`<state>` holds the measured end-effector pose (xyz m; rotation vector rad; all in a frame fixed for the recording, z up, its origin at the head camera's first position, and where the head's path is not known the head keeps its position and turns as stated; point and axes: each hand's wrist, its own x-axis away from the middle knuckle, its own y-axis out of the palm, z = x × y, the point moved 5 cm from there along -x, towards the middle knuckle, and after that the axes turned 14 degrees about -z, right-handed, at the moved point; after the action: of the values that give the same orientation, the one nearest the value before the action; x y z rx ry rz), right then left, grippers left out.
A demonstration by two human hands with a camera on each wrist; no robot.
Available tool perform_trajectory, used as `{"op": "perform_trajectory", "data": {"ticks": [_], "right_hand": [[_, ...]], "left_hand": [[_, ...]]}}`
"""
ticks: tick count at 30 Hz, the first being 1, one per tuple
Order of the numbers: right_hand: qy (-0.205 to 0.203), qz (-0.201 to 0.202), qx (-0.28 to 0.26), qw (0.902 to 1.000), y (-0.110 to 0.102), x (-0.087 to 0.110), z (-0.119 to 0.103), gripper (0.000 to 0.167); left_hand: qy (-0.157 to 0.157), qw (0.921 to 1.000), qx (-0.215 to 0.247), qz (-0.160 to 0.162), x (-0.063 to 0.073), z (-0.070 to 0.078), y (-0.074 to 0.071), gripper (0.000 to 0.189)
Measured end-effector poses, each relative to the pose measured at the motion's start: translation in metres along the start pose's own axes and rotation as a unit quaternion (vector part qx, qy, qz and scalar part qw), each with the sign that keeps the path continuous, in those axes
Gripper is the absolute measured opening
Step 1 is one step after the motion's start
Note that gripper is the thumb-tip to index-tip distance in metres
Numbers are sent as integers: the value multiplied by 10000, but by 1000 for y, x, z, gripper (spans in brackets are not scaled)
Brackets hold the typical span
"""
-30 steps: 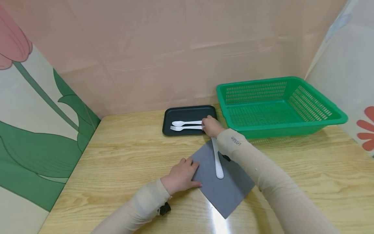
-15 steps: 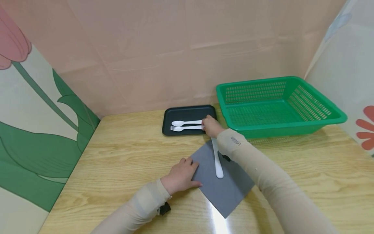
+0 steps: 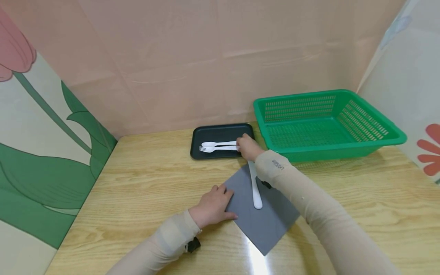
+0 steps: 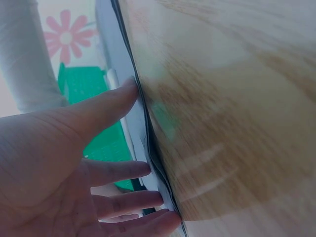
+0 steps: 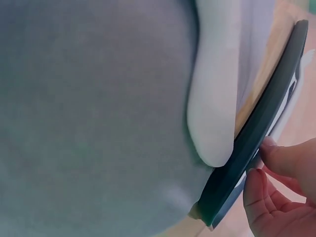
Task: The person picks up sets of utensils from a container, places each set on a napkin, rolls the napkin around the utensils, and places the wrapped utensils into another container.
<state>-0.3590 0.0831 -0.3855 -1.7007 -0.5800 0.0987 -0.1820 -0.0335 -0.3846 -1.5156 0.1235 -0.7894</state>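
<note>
My left hand [image 3: 212, 206] rests at the left edge of a folded grey cloth [image 3: 271, 225], fingers spread and fingertips right at its layered edge. On the cloth lies a long white knife [image 3: 255, 191], its far end hidden by my right arm in the head view. My right hand [image 3: 249, 147] is over the right end of a black tray [image 3: 220, 132], pinching the handle end of a white fork [image 3: 214, 149] between thumb and fingers. Just behind it in the tray lies a white spoon [image 3: 214, 144], its handle end also covered by that hand.
A green plastic basket [image 3: 285, 151] stands at the back right, close beside the tray. The wooden table [image 3: 154, 168] meets a pink backdrop [image 3: 172, 76] behind the tray. Printed flower panels flank both sides.
The fork has shifted very slightly toward the spoon under my right hand. The left hand, cloth, knife and tray stay put; the head view drifts slightly.
</note>
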Motion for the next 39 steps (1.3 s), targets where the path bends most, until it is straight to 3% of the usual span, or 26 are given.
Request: {"op": "perform_trajectory", "data": {"ticks": [39], "right_hand": [[14, 11, -147, 9999, -2, 14, 1, 14]], "left_hand": [[-30, 10000, -64, -26, -1, 0, 1, 69]]}}
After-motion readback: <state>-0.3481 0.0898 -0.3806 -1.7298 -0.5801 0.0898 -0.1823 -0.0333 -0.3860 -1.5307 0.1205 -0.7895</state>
